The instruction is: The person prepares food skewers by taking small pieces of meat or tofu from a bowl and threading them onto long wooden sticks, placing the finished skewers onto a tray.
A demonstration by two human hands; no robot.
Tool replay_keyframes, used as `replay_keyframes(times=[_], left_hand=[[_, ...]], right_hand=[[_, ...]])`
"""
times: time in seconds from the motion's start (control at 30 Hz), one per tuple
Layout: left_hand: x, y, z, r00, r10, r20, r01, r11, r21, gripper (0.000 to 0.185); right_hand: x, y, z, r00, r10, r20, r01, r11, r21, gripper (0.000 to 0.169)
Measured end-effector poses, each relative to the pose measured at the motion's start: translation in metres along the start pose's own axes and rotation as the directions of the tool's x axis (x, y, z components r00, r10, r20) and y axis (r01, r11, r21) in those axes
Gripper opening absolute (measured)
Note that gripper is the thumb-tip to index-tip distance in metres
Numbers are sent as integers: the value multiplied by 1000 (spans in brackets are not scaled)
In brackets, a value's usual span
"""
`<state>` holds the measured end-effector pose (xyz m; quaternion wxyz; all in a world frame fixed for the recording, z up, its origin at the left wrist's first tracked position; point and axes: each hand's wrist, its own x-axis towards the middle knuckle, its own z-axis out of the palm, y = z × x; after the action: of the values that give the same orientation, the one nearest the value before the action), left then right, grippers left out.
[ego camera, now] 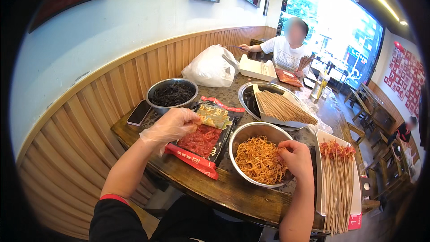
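My left hand [178,122], in a clear plastic glove, hovers over an opened food packet [231,131] of thin red meat slices [201,140]. Its fingertips are drawn together at the packet's folded film; whether something thin is between them I cannot make out. My bare right hand [295,158] reaches into a steel bowl [232,151] from its right side. Thumb and forefinger pinch at the orange-brown shredded food [260,159] inside. Right of that arm, a white tray [356,181] holds bamboo skewers [337,188] with reddish food at their far ends.
Behind the packet stand a steel bowl of dark shredded food [173,94] and a phone [139,112]. Bare skewers [285,107] lie over a round metal pan [245,97]. Farther back are a white plastic bag [213,67] and a seated person [289,50] holding skewers.
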<state>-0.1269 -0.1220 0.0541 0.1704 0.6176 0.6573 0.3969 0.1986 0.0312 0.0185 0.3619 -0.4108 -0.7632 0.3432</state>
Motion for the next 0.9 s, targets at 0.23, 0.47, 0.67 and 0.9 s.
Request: replay_keyframes(times=[0.23,0.47,0.67,0.9], left_hand=[[25,-35,23,943,257,209,-322,863,389,8],[42,-37,43,909,218,354,-391,737,551,5],[44,-37,52,916,188,355,-382,680,625,10],[46,-49,26,933,173,316,-305,846,438,13]], right_hand=[[2,1,-6,994,87,69,-97,983,158,12],[-1,-3,-10,985,153,86,-164,976,144,12],[-5,-8,-14,968,201,149,-216,972,93,9],[-5,-9,-15,968,180,173,-201,973,110,5]])
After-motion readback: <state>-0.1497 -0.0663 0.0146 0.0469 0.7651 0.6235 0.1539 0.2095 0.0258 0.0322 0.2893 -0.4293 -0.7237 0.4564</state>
